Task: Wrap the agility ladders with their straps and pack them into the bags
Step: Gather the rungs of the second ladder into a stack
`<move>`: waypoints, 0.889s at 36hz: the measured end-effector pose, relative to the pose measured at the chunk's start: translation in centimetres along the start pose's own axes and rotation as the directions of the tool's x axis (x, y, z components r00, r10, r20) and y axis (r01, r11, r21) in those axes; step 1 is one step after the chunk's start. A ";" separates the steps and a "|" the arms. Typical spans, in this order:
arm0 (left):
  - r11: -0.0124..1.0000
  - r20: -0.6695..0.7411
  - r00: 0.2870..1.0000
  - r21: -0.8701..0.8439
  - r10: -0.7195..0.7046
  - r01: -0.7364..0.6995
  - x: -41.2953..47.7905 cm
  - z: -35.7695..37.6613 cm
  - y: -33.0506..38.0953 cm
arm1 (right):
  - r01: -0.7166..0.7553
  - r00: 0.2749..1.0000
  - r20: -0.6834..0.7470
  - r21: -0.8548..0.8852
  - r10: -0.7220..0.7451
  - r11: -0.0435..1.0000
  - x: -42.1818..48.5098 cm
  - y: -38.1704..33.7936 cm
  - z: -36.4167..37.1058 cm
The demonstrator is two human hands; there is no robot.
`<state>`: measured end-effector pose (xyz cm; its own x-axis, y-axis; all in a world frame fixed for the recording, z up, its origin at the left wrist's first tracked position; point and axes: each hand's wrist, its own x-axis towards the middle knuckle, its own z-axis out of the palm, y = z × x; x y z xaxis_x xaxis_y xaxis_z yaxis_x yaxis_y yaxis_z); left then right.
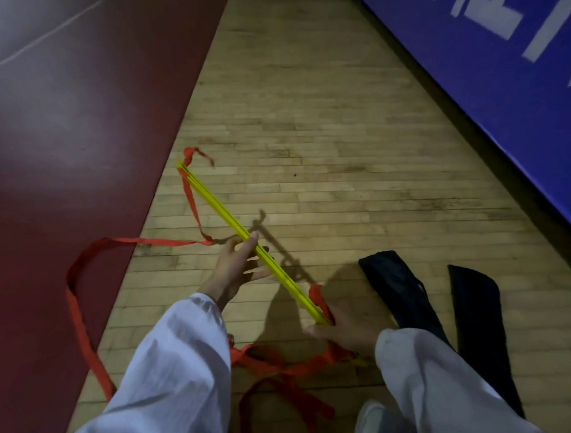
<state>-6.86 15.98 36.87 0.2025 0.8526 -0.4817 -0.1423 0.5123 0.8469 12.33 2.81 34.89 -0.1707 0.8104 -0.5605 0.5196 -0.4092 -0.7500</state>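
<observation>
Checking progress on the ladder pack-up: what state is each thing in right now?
Yellow rungs: gathered in one bundle, held.
Red straps: loose, unwrapped, trailing on floor.
Left bag: flat on floor.
Right bag: flat on floor.
Left hand: holds bundle's middle.
Right hand: grips bundle's near end.

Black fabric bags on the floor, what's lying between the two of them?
Only bare wooden plank floor, in the head view, between the inner black fabric bag and the outer black fabric bag.

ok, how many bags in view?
2. First bag lies on the wood floor beside the right hand; second bag lies past it, toward the blue board. Others may be off-frame.
</observation>
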 end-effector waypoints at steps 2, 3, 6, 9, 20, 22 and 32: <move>1.000 0.022 0.999 -0.010 -0.027 0.027 -0.2 -0.3 -0.1 | -0.018 1.000 0.014 -0.030 0.018 0.999 0.1 0.3 0.0; 0.999 0.033 0.999 -0.010 -0.034 0.034 -0.3 -0.3 -0.2 | -0.031 0.999 0.015 -0.032 0.032 0.999 0.3 0.5 0.1; 0.999 0.043 0.998 0.019 -0.034 0.033 -0.8 0.3 -0.8 | -0.112 0.991 -0.085 -0.067 0.106 0.991 1.1 0.9 0.4; 0.989 0.059 0.998 0.145 -0.017 0.008 -1.3 1.7 -1.7 | -0.098 0.953 -0.298 -0.115 0.059 0.988 1.4 -0.3 0.1; 0.847 0.201 0.966 0.475 0.161 -0.240 -2.9 5.9 -3.8 | 0.164 0.917 -0.392 0.197 -0.076 0.966 4.8 -3.0 0.2; 0.806 0.209 0.965 0.537 0.160 -0.250 -3.3 6.1 -2.5 | 0.115 0.940 -0.340 0.365 0.017 0.924 5.1 -3.4 0.1; 0.656 -0.136 0.768 0.624 0.625 -0.424 -0.6 1.2 2.3 | 0.097 0.982 -0.189 0.344 -0.033 0.934 4.3 -1.7 -0.8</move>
<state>-6.11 16.45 39.38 -0.0655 0.9895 0.1289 0.4256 -0.0892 0.9005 11.37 7.27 34.00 -0.0268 0.8880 -0.4591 0.1811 -0.4474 -0.8758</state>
